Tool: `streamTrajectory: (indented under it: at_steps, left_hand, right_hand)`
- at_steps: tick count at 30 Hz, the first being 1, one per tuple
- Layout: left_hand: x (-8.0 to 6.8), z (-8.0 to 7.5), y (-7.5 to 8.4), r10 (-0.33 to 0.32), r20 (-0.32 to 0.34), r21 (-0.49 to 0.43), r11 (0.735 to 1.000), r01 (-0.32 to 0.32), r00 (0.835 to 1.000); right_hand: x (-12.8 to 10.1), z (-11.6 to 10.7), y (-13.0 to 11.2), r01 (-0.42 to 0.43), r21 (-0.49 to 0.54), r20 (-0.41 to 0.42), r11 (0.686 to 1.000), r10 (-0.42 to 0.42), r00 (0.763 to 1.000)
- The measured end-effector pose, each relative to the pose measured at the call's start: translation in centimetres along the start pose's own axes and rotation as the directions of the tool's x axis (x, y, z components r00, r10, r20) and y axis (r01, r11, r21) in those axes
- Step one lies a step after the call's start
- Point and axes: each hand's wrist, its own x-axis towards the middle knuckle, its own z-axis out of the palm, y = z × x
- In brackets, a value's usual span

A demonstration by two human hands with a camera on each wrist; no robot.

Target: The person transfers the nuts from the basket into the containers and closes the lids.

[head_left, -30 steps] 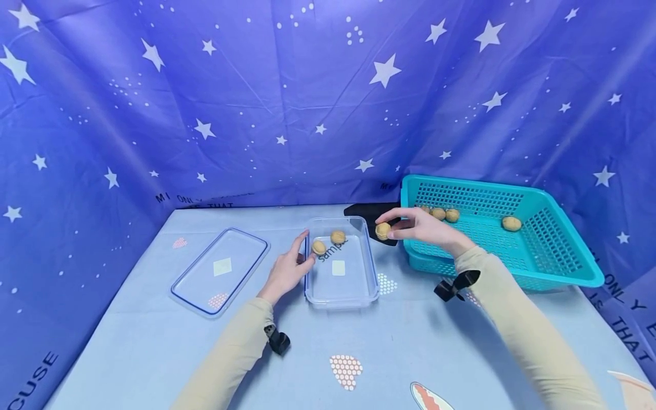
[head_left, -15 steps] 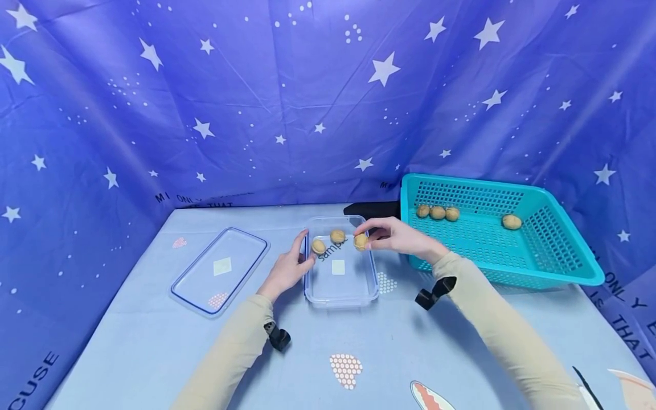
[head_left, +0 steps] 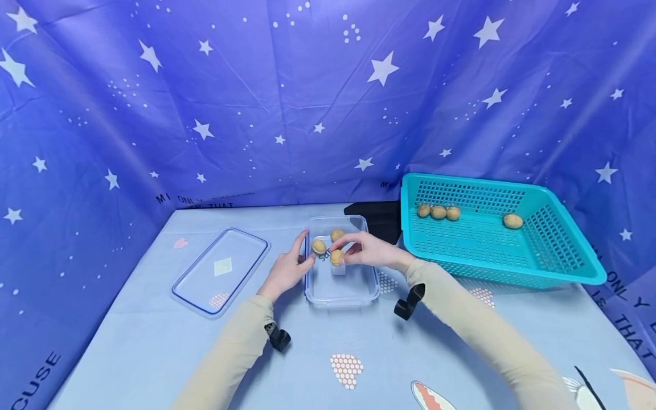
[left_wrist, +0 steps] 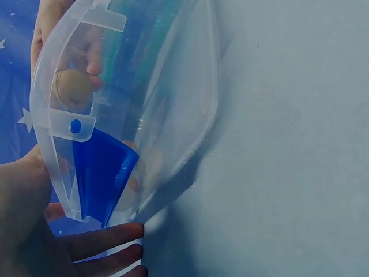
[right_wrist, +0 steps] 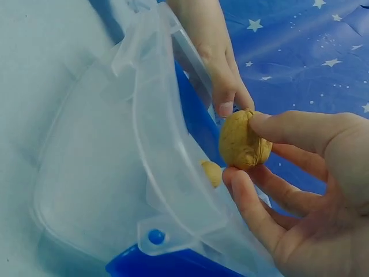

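Observation:
In the head view my right hand (head_left: 366,250) pinches a walnut (head_left: 336,258) between thumb and fingertips above the clear plastic food container (head_left: 353,293). The right wrist view shows this walnut (right_wrist: 242,140) up close, just over the rim. Two more walnuts lie in the container, one at its left (head_left: 319,246) and one farther back (head_left: 336,234), partly behind my fingers. My left hand (head_left: 287,270) holds the container's left side, thumb at the rim and fingers along the outside. Through the clear wall, the left wrist view shows the held walnut (left_wrist: 75,86).
A turquoise basket (head_left: 492,256) with several walnuts stands at the back right. To the left, the container's blue-edged lid (head_left: 205,273) lies flat on the table. A starry blue curtain (head_left: 287,102) closes off the back.
My right hand has carried the walnut leftward from beside the basket to over the container. My left hand and the container have stayed in place.

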Motion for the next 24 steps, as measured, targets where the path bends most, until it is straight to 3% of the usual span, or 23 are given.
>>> streamTrajectory:
  at_steps: [9, 18, 24]
  left_hand:
    - [-0.1, 0.0, 0.0, 0.005, -0.016, 0.05, 0.999, -0.004, 1.0]
    - [-0.2, 0.1, -0.1, -0.011, -0.014, 0.086, 0.996, 0.012, 1.0]
    - [-0.1, 0.4, -0.4, 0.013, -0.022, 0.118, 0.993, -0.01, 1.0]
  right_hand:
    - [-0.6, -0.2, -0.4, -0.028, 0.025, -0.025, 0.999, 0.029, 0.999]
    - [-3.7, -1.6, -1.3, -0.033, -0.039, -0.069, 0.999, 0.03, 0.997]
    - [-6.1, -3.0, -1.9, -0.048, -0.065, -0.082, 0.997, 0.042, 0.996]
